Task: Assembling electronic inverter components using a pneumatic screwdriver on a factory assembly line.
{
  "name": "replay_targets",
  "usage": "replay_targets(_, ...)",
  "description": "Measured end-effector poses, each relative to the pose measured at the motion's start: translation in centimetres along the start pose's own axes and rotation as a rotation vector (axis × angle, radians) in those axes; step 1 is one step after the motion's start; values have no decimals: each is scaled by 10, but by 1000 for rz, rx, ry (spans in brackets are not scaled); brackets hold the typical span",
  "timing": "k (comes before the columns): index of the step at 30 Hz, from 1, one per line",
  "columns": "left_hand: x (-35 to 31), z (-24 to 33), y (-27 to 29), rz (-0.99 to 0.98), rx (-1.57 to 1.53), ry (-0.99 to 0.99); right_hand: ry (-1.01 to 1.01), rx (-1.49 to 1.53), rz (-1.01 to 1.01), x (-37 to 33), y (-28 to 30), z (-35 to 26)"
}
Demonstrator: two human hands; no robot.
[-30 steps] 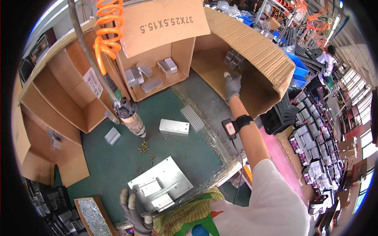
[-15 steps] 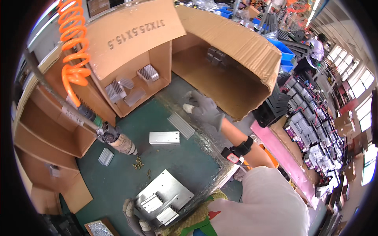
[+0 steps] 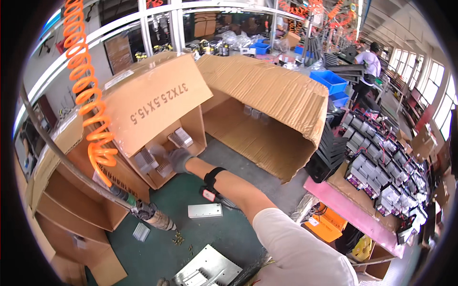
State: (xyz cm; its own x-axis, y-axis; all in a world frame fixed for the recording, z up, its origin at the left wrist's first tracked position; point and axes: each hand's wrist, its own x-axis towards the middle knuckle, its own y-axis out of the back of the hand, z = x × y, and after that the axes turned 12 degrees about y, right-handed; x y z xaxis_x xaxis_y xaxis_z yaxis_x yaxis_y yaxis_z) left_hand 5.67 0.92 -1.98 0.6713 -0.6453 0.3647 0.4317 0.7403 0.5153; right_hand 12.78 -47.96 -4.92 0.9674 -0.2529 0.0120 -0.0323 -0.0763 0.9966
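My right hand (image 3: 180,160), in a grey glove, reaches into the upright cardboard box (image 3: 164,107) and is at a finned metal heat sink (image 3: 163,167). Its fingers are blurred and partly hidden, so their grip does not show. More heat sinks (image 3: 180,137) lie in that box. At the bottom edge only a bit of my gloved left hand (image 3: 163,282) shows, beside a flat silver metal plate (image 3: 217,263) carrying small finned blocks (image 3: 195,277). A silver metal block (image 3: 205,210) lies on the green mat, partly behind it my right forearm crosses.
A power screwdriver (image 3: 155,217) hangs on an orange coiled hose (image 3: 88,90) above loose brass screws (image 3: 178,238). A small heat sink (image 3: 140,232) lies left of it. A large open carton (image 3: 267,95) stands to the right, with finned assemblies (image 3: 381,167) beyond. Cardboard dividers (image 3: 71,205) line the left.
My right hand has moved left from beside the large carton into the box of heat sinks. The view has tilted up, so my left hand has mostly left the picture.
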Motion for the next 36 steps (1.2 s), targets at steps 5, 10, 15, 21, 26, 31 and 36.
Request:
replay_targets(5, -2, -17, -12, 133, -45, -75, 49, 17, 23, -75, 46, -36)
replay_targets(10, 2, -4, -8, -83, -36, 125, 278, 489, 210, -190, 95, -93)
replay_targets(15, 16, 5, -14, -349, 23, 293, 542, 136, 155, -254, 95, -169)
replay_targets(21, 13, 2, -21, -264, -124, 308, 906, -10, 233, -294, 47, -196)
replay_targets(26, 7, -6, -19, -214, -21, 279, 842, 205, 124, -302, 45, -194)
replay_targets(31, 14, -6, -19, -239, 47, 274, 676, 160, 135, -288, 77, -182)
replay_targets(36, 13, -5, -18, -238, 33, 297, 863, -21, 12, -274, 80, -200)
